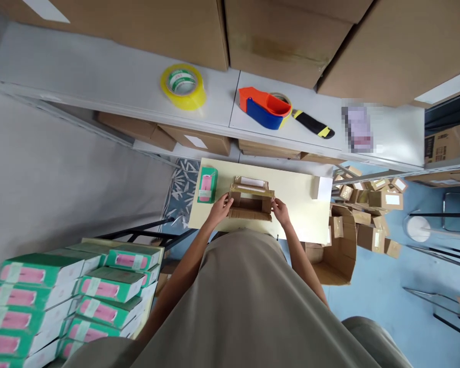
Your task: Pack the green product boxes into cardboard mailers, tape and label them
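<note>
A small brown cardboard box lies on the cream tabletop with its open side toward me. Its taped flap with a white label is at the far side. My left hand pinches the box's left edge, and my right hand grips its right edge. Just left of my left hand, a green product box with a pink picture rests on the table. A small white box sits at the table's right end.
On the shelf above are a yellow tape roll, an orange-blue tape dispenser and a box cutter. Stacked green boxes stand at lower left. A large open carton and many brown boxes lie at right.
</note>
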Demonstrator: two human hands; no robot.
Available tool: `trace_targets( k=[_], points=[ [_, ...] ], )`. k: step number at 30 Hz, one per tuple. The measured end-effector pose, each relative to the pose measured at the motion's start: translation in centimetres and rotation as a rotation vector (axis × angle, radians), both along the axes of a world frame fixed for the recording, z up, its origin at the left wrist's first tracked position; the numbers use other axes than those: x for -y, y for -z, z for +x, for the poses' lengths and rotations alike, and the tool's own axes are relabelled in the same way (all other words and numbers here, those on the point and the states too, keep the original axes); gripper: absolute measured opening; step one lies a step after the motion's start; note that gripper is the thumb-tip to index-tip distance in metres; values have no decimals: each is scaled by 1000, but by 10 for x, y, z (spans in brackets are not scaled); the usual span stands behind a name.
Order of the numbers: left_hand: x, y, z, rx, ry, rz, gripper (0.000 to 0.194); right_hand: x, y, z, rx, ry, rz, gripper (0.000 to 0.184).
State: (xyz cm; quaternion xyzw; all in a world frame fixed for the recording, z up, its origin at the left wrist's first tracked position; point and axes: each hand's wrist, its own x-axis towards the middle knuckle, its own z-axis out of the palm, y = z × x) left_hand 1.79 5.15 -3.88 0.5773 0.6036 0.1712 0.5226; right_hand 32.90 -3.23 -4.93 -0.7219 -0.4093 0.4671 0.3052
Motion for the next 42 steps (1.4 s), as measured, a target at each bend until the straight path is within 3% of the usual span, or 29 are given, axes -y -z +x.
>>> trace_targets(
  k=[6,10,12,15,17,19,22,24,27,30,38,42],
  points=[
    [-30,-17,3,48,-31,85,65,-16,-30,4,65,43,36,84],
    [-51,-35,2,94,83,118,74,-31,-51,9,85,3,53,85],
    [-50,-41,0,103,215,128,99,-34,-58,9,80,-23,72,84],
    [-29,-42,-3,48,428,157,160,-29,-63,6,65,-91,81,77],
    [-9,-39,-3,-26,515,202,168,-21,-62,5,98,-164,74,74],
    [6,-36,0,-73,543,255,145,-13,-58,4,162,-241,50,79],
    [14,-33,5,-71,504,295,85,-3,-49,2,242,-337,10,97],
    [9,-32,10,-57,448,303,59,-2,-43,0,293,-357,29,92],
    [-7,-31,16,-56,378,319,46,-8,-36,-4,400,-309,75,63],
    [-21,-29,22,-76,306,346,39,-17,-33,-7,441,-278,59,48],
    [-17,-25,29,-166,183,370,25,-13,-27,-19,434,-150,47,48],
    [-11,-30,26,-166,197,420,19,-5,-37,-25,459,-140,46,46]
  ],
)
